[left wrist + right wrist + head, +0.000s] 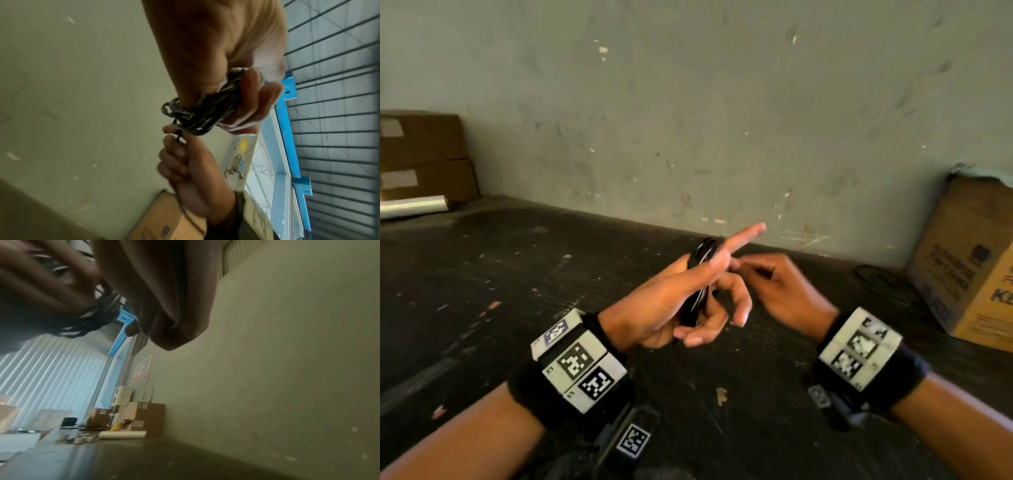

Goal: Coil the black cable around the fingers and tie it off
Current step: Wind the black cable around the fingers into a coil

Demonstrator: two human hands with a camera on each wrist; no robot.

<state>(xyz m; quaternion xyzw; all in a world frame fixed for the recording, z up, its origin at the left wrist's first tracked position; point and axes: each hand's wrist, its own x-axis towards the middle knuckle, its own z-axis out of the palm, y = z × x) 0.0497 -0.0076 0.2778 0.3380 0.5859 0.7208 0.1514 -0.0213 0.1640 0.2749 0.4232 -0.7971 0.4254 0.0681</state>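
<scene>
I keep my left hand point(674, 301) above the table point(517, 274), index finger straight, other fingers curled so the black cable point(700, 270) stays coiled around them. My right hand point(780, 287), just beside the coil, pinches what looks like the free end, probably for tying off.

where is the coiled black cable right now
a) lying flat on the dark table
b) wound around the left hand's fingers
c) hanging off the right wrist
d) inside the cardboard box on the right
b: the black cable sits as a bundle of loops around the left hand fingers, while the right hand pinches its loose end.
</scene>
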